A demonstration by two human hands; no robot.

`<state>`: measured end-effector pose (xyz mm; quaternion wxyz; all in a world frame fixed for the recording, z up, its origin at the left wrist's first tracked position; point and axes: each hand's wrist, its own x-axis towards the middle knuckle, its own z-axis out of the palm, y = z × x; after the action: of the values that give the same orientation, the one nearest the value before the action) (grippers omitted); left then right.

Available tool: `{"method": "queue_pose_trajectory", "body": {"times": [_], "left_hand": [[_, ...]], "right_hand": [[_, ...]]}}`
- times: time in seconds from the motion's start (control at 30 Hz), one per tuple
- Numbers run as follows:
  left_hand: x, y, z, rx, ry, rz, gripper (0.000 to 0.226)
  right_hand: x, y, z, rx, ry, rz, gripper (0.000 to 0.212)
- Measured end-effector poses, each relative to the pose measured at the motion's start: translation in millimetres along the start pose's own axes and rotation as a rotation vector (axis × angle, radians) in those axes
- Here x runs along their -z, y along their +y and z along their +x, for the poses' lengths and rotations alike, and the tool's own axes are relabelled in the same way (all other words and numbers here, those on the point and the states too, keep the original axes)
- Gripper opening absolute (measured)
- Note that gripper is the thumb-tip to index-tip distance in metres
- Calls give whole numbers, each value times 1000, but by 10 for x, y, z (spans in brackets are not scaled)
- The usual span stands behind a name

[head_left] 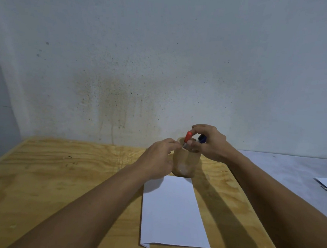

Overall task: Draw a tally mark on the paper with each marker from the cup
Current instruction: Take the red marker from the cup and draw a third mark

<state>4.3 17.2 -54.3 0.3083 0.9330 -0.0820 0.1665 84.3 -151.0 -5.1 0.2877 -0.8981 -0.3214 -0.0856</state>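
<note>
Markers first: we see a red-capped marker (187, 137) sticking up from the cup (185, 160), with a blue-capped marker (202, 139) just to its right. Our right hand (210, 143) pinches the red cap between fingertips and thumb, over the cup's rim. Our left hand (158, 160) sits against the cup's left side, fingers curled in toward the red marker's barrel; whether they grip it, we cannot tell. On the wooden table (57, 174), blank white paper (173, 212) lies just near of the cup.
</note>
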Motion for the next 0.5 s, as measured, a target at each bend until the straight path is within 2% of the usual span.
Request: {"method": "queue_pose_trajectory", "body": {"times": [0.13,0.23,0.33,0.4,0.5], "left_hand": [[0,-5,-11,-9,-3,-5,57],[-2,19,-26,23,-16,-13,62],[16,41,-59,48,-80,-106,66],[42,63,-76,54,-80,-151,64],[149,177,-66,127,118,-315,50]], "right_hand": [[101,-74,10,-26,180,221,27],[258,-200,31,18,313,394,16],[401,-348,9,95,413,396,15],[452,-411,-38,123,400,381,17],[452,-475,-172,123,271,387,13]]}}
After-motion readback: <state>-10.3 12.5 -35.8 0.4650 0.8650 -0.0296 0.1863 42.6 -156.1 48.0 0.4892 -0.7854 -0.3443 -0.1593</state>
